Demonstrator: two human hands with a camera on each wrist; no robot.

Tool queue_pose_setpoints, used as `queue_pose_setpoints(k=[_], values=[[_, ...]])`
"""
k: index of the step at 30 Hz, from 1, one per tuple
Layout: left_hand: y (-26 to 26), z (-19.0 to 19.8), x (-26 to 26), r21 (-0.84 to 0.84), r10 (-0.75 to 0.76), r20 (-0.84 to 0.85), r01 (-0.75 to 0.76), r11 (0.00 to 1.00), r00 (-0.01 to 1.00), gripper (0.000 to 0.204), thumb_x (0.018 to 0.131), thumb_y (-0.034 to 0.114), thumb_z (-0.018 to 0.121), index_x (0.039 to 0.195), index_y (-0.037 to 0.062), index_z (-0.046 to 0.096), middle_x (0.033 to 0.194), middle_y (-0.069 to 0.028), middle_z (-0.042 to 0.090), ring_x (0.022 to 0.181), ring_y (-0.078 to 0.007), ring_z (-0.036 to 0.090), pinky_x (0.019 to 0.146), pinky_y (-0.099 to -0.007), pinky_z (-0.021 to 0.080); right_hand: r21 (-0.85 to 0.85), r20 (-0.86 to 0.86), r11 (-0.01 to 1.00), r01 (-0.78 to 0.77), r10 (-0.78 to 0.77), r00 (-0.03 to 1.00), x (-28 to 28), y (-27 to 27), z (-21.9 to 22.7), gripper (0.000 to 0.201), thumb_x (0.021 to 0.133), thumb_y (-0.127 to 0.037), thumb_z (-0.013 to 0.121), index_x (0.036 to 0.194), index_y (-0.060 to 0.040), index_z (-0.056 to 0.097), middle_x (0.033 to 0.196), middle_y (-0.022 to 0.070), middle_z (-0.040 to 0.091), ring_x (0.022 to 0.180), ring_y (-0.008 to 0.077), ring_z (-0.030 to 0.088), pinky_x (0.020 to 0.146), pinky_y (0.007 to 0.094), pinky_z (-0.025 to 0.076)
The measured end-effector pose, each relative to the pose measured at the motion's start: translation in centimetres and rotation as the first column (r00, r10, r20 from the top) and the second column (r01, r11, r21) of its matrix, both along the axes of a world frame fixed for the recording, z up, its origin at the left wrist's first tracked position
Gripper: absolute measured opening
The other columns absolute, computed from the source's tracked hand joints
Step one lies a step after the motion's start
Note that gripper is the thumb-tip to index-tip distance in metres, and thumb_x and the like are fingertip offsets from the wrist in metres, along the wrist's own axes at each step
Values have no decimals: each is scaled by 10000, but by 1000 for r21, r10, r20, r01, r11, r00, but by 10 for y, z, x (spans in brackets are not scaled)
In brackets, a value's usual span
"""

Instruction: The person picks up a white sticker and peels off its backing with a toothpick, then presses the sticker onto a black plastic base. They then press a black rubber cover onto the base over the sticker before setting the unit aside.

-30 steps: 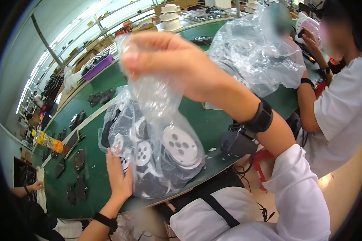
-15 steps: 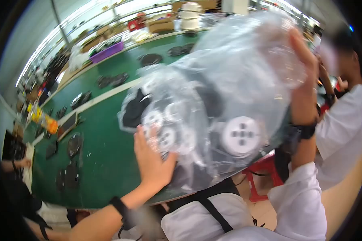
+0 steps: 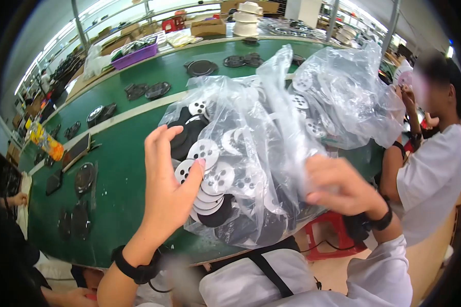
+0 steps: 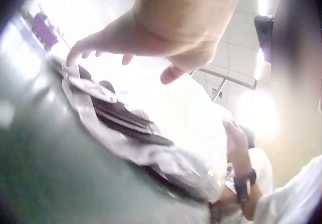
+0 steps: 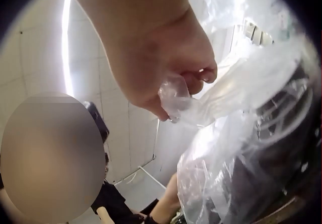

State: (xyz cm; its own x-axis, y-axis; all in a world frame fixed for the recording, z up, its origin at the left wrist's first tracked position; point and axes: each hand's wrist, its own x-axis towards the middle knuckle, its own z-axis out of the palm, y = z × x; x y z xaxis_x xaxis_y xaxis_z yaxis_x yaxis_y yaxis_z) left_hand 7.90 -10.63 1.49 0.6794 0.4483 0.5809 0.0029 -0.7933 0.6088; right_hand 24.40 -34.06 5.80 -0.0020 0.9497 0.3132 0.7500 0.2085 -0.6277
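Note:
A clear plastic bag (image 3: 251,153) full of white and black round discs with holes rests on the green table (image 3: 118,179) near its front edge. My left hand (image 3: 175,156) is held open against the bag's left side, fingers straight and thumb by a white disc (image 3: 206,150). In the left wrist view the left hand (image 4: 126,53) hovers spread over the bag (image 4: 121,118). My right hand (image 3: 323,187) grips a bunch of the bag's film at its right side. The right wrist view shows the right hand (image 5: 176,95) pinching crumpled plastic of the bag (image 5: 251,138).
A second clear bag of discs (image 3: 343,97) stands behind on the right. Another person in a white shirt (image 3: 425,174) sits close at the right. Dark round parts (image 3: 84,179) lie on the table to the left. A purple bin (image 3: 135,55) and a red stool (image 3: 333,230) are nearby.
My right hand has come down from high above, bringing the bag's top with it, and the bag has settled on the table. My left hand has shifted up its left side.

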Motion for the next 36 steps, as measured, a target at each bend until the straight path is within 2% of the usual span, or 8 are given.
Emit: queue_pose_setpoints(k=[6,11,16,22,27,30,32,36], values=[[8,42,28,292,-41,56,23,956,998,310,743,79,605,1033,3,525,1069,-166,512,991,-342,523,849,-358,421,-86,336,996,-12,40,941,-18,13,-35,100,819,-170,566,788,-79,540,732,36,469,756,206,475,669,326,311],[-6,78,92,-145,-304,-306,271,951,902,342,759,212,644,1060,60,587,925,-97,605,868,-258,577,751,-353,442,-67,377,996,-51,73,923,-18,11,-39,109,764,-181,589,739,-96,526,729,24,473,751,191,478,652,325,311],[-8,37,158,435,-89,-314,227,871,945,311,683,232,667,956,83,664,923,-176,646,819,-331,628,729,-385,497,42,779,999,-21,-20,627,-39,-6,-37,115,640,-183,564,671,-99,492,676,1,437,727,155,455,615,276,318],[26,25,182,129,-141,-337,194,972,931,238,626,188,675,811,38,684,753,-149,635,768,-297,620,733,-365,478,-36,841,992,122,-36,540,-52,-38,-11,120,625,-168,566,628,-86,478,624,-7,412,682,132,431,601,256,308],[19,12,159,355,-35,-331,159,921,943,354,651,135,665,991,37,638,1166,-174,529,1005,-283,549,839,-350,434,-20,849,979,205,-91,520,-55,-60,-24,128,601,-146,575,624,-81,468,595,-14,390,615,128,420,570,251,301],[14,12,167,758,69,-168,84,647,983,446,684,122,643,1111,17,571,1362,-144,353,1199,-280,408,925,-384,380,9,841,990,143,-85,535,-56,-61,-39,139,597,-138,574,623,-75,454,587,-14,384,588,124,415,555,249,299],[19,18,184,980,46,-47,37,196,998,499,712,138,614,1170,-27,507,1384,-125,335,1283,-270,317,966,-415,349,1,812,993,115,-68,580,-58,-60,-41,149,594,-134,576,623,-71,444,591,-11,395,589,122,418,554,248,300],[46,1,208,732,86,-344,210,648,935,531,793,217,547,1256,-22,443,1385,-153,354,1313,-272,295,1040,-444,283,41,784,991,127,-111,611,-60,-61,-46,156,581,-135,576,637,-67,447,590,-5,398,589,124,423,557,247,307]])
